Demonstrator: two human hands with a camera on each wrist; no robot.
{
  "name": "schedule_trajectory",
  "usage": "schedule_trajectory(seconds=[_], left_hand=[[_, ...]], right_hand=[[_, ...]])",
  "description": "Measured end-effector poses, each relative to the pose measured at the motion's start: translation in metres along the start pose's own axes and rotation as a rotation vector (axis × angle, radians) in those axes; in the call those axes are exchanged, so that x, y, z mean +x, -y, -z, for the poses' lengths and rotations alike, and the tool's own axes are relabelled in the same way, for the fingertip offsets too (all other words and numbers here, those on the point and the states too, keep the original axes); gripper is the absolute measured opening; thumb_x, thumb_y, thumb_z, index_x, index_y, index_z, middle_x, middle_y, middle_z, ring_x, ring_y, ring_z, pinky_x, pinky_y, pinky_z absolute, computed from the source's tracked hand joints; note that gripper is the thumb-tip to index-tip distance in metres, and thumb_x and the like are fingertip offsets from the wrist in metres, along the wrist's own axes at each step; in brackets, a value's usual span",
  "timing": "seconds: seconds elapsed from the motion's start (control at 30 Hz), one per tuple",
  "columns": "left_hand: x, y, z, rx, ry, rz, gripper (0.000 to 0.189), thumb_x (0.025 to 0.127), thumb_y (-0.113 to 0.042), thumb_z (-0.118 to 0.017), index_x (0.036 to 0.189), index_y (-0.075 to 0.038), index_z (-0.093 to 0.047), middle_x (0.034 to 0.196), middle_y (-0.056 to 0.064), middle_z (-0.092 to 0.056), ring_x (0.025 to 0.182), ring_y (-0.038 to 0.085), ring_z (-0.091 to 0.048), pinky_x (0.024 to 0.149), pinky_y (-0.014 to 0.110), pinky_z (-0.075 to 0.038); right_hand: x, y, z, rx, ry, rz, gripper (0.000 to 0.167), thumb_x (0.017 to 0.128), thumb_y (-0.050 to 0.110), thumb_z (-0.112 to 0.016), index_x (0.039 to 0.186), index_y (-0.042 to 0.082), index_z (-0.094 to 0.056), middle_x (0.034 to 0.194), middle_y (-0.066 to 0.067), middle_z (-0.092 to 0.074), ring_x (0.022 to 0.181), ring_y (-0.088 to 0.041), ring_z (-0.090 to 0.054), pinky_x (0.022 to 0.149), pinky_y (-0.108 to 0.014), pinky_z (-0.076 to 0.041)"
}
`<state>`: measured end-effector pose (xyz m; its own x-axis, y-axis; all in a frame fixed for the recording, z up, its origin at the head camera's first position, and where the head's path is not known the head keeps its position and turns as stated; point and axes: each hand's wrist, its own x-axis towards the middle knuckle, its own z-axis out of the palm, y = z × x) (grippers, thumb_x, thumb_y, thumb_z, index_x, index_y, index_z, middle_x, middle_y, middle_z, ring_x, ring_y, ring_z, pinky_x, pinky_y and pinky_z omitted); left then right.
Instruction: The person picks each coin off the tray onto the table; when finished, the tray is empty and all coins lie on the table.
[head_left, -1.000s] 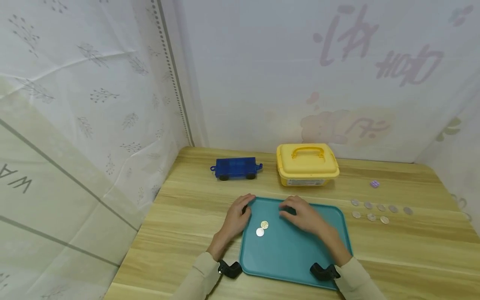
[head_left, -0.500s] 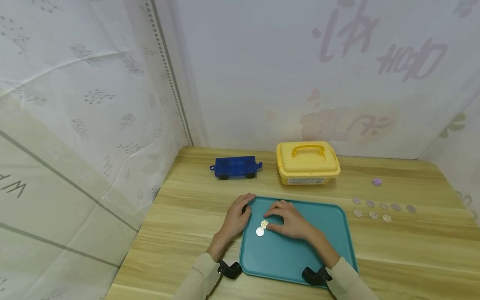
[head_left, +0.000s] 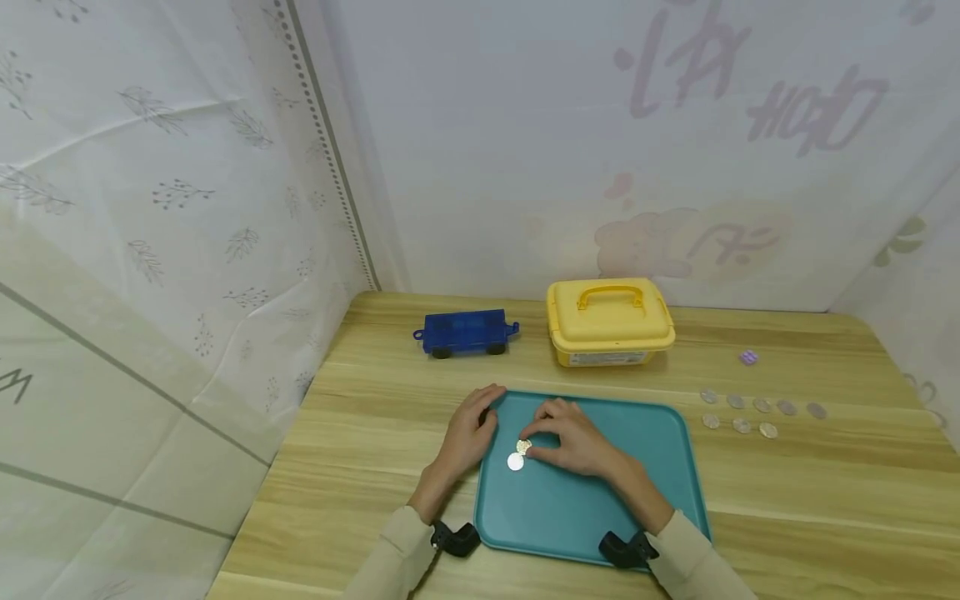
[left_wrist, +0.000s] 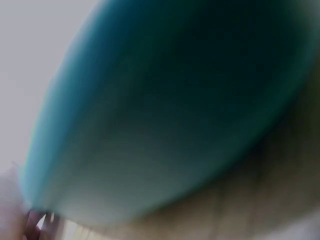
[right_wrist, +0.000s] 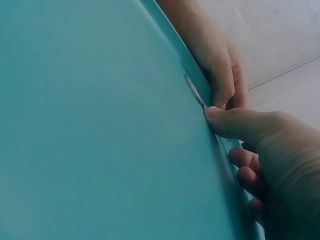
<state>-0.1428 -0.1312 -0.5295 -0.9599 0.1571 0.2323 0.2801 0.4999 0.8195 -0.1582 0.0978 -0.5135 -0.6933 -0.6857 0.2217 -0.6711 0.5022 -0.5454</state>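
Two coins lie side by side on the left part of the teal tray [head_left: 585, 517] in the head view: a gold-coloured coin [head_left: 523, 447] and, just nearer me, a silver coin [head_left: 515, 462]. My right hand [head_left: 573, 442] reaches over the tray, its thumb and index finger pinching the gold coin at its edges. In the right wrist view the thumb [right_wrist: 220, 120] covers most of that coin, and the silver coin [right_wrist: 193, 89] shows thin beside it. My left hand [head_left: 467, 433] rests against the tray's left rim near its far corner, fingers loosely bent.
Behind the tray stand a blue toy wagon [head_left: 464, 332] and a yellow lidded box [head_left: 611, 323] with a handle. To the right, several silver coins [head_left: 741, 426] lie in two rows on the wooden table [head_left: 810, 500], below a small purple block [head_left: 748, 357].
My right hand has moved left across the tray and lowered its thumb and index finger onto the gold coin. The left hand has stayed at the rim. The head view has shifted slightly.
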Motion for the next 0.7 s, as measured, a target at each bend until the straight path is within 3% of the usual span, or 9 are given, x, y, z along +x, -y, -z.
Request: schedule_trajectory(seconds=[0.4, 0.7], left_hand=[[-0.0026, 0.0000, -0.0002, 0.000, -0.002, 0.015, 0.042, 0.097, -0.001, -0.051, 0.138, -0.006, -0.060, 0.145, 0.013, -0.055, 0.141, 0.031, -0.045, 0.120, 0.052, -0.032], [0.0005, 0.0004, -0.0008, 0.010, -0.012, -0.009, 0.041, 0.096, -0.001, -0.052, 0.136, -0.007, -0.062, 0.143, 0.012, -0.058, 0.140, 0.028, -0.047, 0.122, 0.047, -0.031]], right_hand=[[0.0007, 0.0035, -0.0029, -0.010, -0.004, -0.011, 0.019, 0.087, 0.031, -0.076, 0.106, 0.029, -0.076, 0.097, 0.012, -0.060, 0.095, -0.008, -0.052, 0.081, -0.030, -0.039], [0.0013, 0.0043, 0.0053, 0.043, 0.010, -0.114, 0.013, 0.089, 0.027, -0.074, 0.099, 0.023, -0.066, 0.095, 0.009, -0.059, 0.089, -0.008, -0.050, 0.081, -0.033, -0.041]])
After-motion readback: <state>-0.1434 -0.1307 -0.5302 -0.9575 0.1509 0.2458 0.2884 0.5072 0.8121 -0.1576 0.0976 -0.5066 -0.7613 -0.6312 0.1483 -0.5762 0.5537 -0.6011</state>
